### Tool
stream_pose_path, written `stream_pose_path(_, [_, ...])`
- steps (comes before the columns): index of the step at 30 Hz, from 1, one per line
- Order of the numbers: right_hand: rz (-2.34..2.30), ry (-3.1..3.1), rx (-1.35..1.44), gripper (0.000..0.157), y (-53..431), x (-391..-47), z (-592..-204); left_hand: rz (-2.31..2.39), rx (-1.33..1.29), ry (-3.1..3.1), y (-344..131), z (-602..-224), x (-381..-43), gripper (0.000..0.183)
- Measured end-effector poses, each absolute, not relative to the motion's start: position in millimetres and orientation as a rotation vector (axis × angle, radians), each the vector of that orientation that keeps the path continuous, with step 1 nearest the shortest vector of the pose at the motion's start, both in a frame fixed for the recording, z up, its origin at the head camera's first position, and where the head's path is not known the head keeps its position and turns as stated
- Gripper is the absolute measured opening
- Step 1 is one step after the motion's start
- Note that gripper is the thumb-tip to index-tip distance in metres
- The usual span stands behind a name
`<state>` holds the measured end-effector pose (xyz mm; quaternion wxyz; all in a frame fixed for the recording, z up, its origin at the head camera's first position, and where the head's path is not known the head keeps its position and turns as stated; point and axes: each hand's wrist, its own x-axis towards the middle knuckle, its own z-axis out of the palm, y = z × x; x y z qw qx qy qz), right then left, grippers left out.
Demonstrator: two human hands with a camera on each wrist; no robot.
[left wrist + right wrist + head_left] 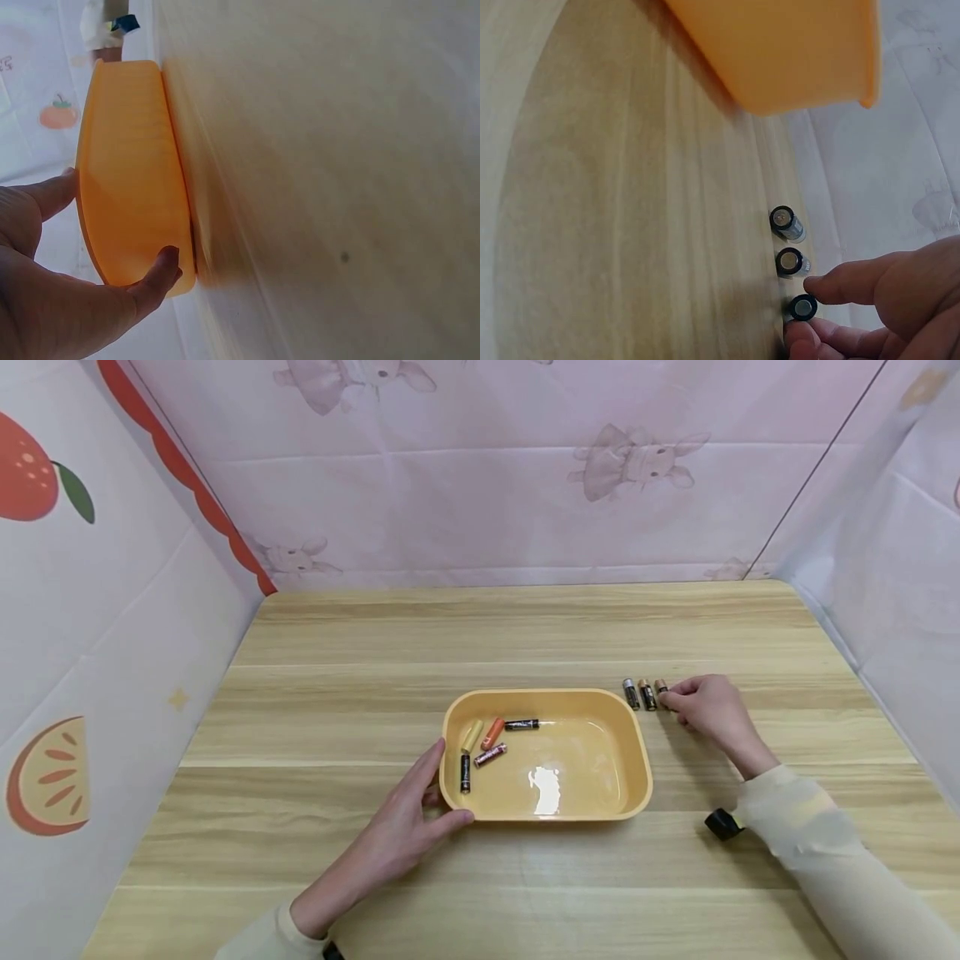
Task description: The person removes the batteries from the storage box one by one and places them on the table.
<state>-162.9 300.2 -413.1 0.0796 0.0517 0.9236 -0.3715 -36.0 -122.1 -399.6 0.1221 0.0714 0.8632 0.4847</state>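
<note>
A yellow plastic box [555, 817] stands on the table, with several small batteries [491, 756] lying loose at its left end. My left hand [405, 822] holds its near left corner, thumb along the front and fingers at the left side; in the left wrist view the fingers touch the box's outer wall [135, 172]. Right of the box, three batteries lie side by side in a row. My right hand [708, 706] pinches the rightmost battery [803, 307] between thumb and fingers, close over the table. The middle battery [647, 694] and left battery [630, 693] lie just beside it.
The wooden table [360, 685] ends at a pink printed cloth [480, 510] at the back. White printed cloths hang along both sides. A black strap piece [723, 824] sticks out from the right sleeve [817, 835].
</note>
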Motion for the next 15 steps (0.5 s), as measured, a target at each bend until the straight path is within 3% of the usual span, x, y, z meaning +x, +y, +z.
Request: stream_pose_path(15, [-1.023,2.805,0.158,0.034,296.1,-162.6,-411.9,1.413,0.219,2.529,-122.4,-400.0,-36.3,0.100])
